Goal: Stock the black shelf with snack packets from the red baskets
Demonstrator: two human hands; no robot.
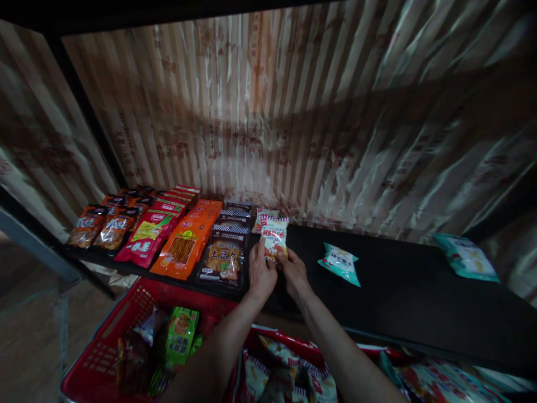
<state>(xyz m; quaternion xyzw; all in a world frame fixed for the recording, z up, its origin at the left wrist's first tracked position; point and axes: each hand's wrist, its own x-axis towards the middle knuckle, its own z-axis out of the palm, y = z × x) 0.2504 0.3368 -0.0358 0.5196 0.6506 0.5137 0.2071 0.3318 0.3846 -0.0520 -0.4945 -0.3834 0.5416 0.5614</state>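
Note:
A small white snack bag with red lettering (274, 235) is held between my two hands over the black shelf (390, 285). My left hand (262, 271) grips its lower left edge, and my right hand (292, 271) pinches its lower right corner. Behind it lies a similar bag (260, 215), partly covered. Just left of my hands sits a row of dark potato-slice packs (222, 254). To the right, a teal and white bag (340, 263) rests on the shelf.
Orange packs (182, 246), red packs (146, 235) and black-orange packs (115, 228) fill the shelf's left. Another teal bag (466, 257) lies far right. Below the front edge stand a red basket (100, 336) with green packs (181, 336) and another holding snack bags (321, 383).

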